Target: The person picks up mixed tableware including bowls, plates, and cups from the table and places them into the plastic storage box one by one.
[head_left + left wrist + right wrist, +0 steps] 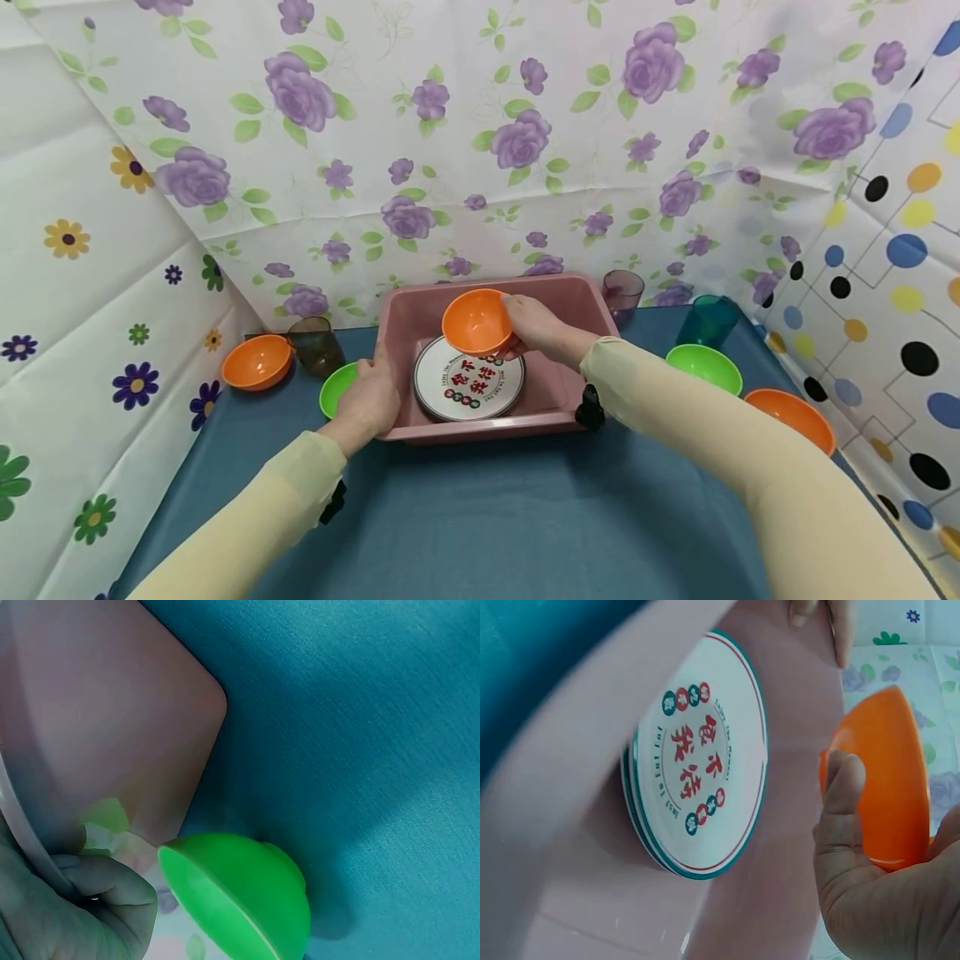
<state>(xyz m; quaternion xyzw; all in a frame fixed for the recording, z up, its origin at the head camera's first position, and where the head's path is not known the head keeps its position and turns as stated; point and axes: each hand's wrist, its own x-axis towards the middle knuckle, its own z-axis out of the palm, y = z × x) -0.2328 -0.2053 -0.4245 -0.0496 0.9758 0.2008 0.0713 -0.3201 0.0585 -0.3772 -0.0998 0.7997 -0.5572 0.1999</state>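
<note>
My right hand (538, 325) holds an orange bowl (474, 321) by its side, over the pink plastic basin (555, 423). In the right wrist view the thumb lies across the wall of the orange bowl (892, 787). Inside the basin lies a stack of white plates (705, 776) with green rims and red lettering. My left hand (369, 402) grips the basin's left rim, with thumb and fingers around the edge in the left wrist view. Close beside that hand is a green bowl (240, 889), partly hidden by it in the head view.
Left of the basin stand a brown cup (318, 348) and another orange bowl (257, 363). To the right are a purple cup (622, 296), a teal cup (707, 321), a green bowl (705, 367) and an orange bowl (791, 417). Patterned sheets (465, 167) enclose the blue table (480, 517).
</note>
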